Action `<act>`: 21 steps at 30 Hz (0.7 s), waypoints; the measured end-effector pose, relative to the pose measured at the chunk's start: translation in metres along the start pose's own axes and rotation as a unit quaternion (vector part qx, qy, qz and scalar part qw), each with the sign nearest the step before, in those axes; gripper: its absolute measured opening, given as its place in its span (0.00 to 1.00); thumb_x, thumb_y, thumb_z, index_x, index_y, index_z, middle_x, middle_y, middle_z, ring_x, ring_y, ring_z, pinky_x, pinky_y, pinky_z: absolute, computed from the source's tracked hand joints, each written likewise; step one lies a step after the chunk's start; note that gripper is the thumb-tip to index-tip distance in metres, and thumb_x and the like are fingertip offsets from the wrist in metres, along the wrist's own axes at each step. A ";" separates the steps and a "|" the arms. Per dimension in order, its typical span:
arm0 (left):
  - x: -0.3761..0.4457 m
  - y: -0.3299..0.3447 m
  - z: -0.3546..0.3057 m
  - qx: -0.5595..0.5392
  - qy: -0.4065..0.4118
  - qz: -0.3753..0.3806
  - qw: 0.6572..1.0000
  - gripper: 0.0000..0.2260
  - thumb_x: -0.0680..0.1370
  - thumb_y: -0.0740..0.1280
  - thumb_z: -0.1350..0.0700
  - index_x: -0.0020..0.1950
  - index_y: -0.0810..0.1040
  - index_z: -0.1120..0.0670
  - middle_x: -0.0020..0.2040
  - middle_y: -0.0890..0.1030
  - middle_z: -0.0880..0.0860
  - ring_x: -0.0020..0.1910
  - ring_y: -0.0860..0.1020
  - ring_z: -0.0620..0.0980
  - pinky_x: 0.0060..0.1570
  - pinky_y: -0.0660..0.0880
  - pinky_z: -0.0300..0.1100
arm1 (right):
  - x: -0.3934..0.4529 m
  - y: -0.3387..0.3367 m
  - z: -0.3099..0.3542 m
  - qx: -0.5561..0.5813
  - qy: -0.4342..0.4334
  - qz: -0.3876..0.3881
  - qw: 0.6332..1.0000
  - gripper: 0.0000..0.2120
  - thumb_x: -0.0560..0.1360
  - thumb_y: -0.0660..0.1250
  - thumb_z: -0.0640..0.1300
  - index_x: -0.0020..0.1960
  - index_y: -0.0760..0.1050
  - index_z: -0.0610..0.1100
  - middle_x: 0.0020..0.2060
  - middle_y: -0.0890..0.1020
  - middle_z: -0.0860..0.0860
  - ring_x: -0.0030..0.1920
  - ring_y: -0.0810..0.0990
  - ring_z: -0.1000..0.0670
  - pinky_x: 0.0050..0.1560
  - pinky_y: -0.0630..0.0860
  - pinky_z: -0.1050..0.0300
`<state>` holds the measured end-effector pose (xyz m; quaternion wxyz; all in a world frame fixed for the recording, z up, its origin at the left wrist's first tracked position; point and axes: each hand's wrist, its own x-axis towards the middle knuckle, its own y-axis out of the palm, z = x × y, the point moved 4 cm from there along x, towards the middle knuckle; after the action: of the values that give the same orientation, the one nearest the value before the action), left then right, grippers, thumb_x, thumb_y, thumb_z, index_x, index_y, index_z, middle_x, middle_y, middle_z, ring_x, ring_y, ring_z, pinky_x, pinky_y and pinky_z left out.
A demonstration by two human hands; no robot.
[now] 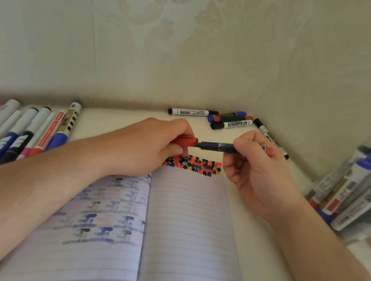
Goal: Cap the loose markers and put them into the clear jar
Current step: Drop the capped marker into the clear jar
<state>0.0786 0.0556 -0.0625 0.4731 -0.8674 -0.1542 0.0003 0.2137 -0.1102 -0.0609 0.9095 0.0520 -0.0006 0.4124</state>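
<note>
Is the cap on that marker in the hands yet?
Not fully. The red cap sits at the marker tip, with the dark neck between them still showing.

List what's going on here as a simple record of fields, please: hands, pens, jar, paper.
left hand: left hand grips a red cap
right hand: right hand holds a dark marker, tip at the cap's mouth
jar: clear jar at the right, already holding markers
paper: open lined notebook with coloured dabs along its top
loose markers: row of markers at the left; small group of markers by the wall
</note>
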 end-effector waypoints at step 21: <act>0.002 0.000 0.003 0.012 0.014 -0.014 1.000 0.04 0.85 0.63 0.48 0.55 0.73 0.37 0.47 0.82 0.39 0.47 0.78 0.38 0.46 0.74 0.41 | -0.001 0.000 0.001 -0.038 -0.020 -0.006 0.999 0.08 0.80 0.69 0.36 0.43 0.78 0.44 0.34 0.83 0.44 0.32 0.78 0.49 0.32 0.74 0.59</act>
<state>0.0799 0.0581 -0.0638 0.4852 -0.8596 -0.1593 -0.0169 0.2128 -0.1108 -0.0599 0.9129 0.0258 -0.0343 0.4059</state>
